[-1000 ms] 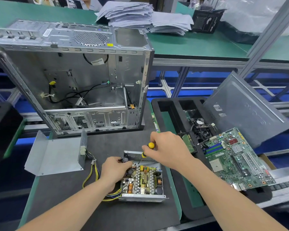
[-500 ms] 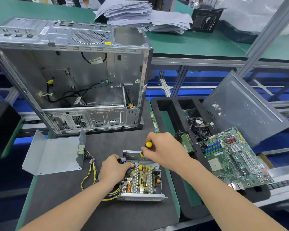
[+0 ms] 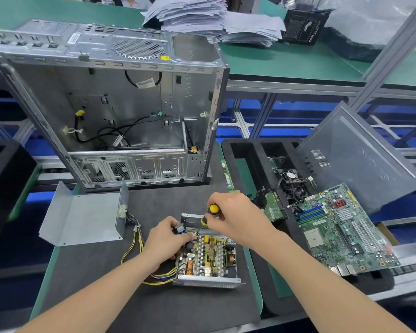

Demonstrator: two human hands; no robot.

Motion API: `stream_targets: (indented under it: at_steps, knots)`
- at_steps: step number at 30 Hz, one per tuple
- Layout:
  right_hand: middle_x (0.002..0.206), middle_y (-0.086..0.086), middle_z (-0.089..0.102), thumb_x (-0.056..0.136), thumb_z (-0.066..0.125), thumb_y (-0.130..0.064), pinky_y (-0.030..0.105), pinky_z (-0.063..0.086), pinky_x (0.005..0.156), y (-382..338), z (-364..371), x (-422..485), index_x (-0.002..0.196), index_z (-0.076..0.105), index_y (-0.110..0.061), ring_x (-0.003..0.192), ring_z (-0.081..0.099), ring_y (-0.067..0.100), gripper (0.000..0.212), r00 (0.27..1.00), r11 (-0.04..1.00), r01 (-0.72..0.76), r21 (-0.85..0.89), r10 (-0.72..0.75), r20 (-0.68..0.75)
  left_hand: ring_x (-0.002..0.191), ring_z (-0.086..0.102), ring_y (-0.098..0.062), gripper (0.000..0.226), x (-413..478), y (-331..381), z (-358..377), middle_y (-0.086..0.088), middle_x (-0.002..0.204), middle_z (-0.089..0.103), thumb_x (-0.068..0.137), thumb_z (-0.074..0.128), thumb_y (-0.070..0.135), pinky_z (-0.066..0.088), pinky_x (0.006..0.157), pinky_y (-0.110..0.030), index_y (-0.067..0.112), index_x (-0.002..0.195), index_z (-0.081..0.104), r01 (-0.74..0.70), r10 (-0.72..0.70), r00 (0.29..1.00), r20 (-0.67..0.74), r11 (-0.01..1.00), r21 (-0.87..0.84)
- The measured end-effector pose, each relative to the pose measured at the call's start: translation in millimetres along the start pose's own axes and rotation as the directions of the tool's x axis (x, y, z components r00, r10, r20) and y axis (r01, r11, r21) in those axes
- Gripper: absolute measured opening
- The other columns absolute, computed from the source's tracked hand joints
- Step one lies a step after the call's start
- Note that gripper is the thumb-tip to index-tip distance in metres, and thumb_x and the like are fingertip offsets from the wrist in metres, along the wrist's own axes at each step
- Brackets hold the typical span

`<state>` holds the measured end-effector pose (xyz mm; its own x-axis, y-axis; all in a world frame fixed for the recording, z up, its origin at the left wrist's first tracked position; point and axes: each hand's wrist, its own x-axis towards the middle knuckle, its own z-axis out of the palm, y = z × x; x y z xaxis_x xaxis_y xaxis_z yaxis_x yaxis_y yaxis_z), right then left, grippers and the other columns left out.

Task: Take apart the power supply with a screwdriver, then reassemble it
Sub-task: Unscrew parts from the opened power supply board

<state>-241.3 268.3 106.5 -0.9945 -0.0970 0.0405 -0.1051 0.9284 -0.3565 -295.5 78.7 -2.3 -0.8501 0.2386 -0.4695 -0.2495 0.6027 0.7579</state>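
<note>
- Dark mat on a green bench, everything sits on it.
- Closest to me is the power supply, lid off, board showing, flat on the mat.
- My left hand is curled round a small black part at its far-left corner.
- My right hand grips the yellow-and-black screwdriver, tip down at the unit's far edge.
- Metal cover lies to the left.
- Further back the gutted PC case stands upright, with a motherboard off right.

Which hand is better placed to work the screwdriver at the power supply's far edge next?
Right. The right hand grips the screwdriver, tip angled down at the far edge of the power supply. The left hand holds a black part beside that spot, so it probably suits steadying.
</note>
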Motion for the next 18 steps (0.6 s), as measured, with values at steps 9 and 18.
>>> stream_targets:
  at_steps: [9,18]
  knots:
    - [0.082,0.0,0.064,0.096,0.063,-0.03,0.043,0.056,0.071,-1.6,-5.7,4.5,0.1,0.064,-0.014,0.079,0.06,0.021,0.016,1.0,1.0,-0.019,-0.025,0.019,0.009,0.06,0.066,-0.018,0.025,2.8,1.2,-1.6,-0.008,0.086,0.077,0.087,0.079,0.026,0.058,0.051,-0.03,0.015,0.099,0.059,-0.001,0.0,1.0,0.028,0.999,0.035]
    - [0.082,0.002,0.065,0.097,0.062,-0.029,0.043,0.056,0.071,-4.7,-4.8,6.8,0.1,0.064,-0.013,0.08,0.062,0.022,0.017,0.999,0.999,-0.014,-0.04,0.015,0.031,0.062,0.068,-0.018,0.026,7.1,-1.3,-1.9,-0.006,0.085,0.077,0.087,0.08,0.027,0.058,0.053,-0.028,0.017,0.1,0.059,0.02,-0.021,0.998,0.052,1.0,0.017]
